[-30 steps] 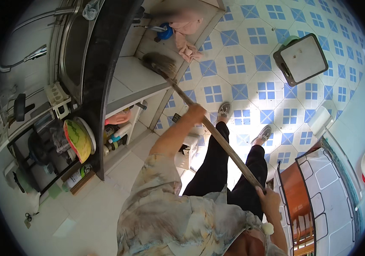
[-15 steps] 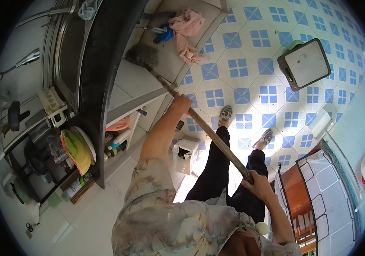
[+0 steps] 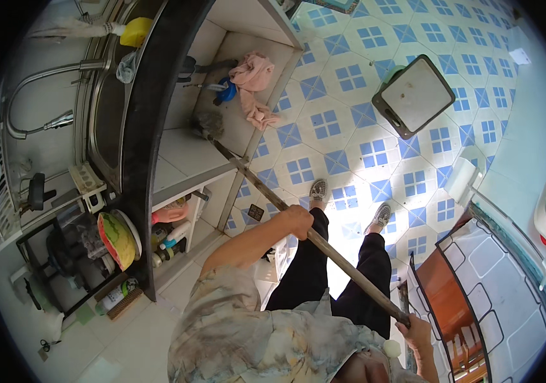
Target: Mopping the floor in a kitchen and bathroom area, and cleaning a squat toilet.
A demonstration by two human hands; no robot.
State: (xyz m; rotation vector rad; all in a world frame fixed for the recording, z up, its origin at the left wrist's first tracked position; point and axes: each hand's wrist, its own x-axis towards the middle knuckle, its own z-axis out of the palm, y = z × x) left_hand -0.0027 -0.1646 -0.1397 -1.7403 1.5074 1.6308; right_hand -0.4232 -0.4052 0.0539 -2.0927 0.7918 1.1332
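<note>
A mop with a long wooden handle (image 3: 343,262) slants from beside my body up to the far left. Its dark, shaggy head (image 3: 210,123) rests on the tiled floor of the recess under the sink counter. My left hand (image 3: 298,222) is closed around the middle of the handle, and my right hand (image 3: 415,333) grips its near end by my right side. Just right of the mop head lie a crumpled pink cloth (image 3: 252,76) and a blue round object (image 3: 226,90), beside some pipes.
The dark counter edge (image 3: 134,127) runs along the left, with a sink and faucet (image 3: 62,121) behind it. Half a watermelon (image 3: 116,239) sits near its end. A cutting board (image 3: 415,96) leans over the blue-and-white floor ahead. A covered rack (image 3: 503,306) stands at my right.
Both hands have drawn the mop back toward me and to the right. Its head has come a little nearer within the recess. The whole view has shifted somewhat.
</note>
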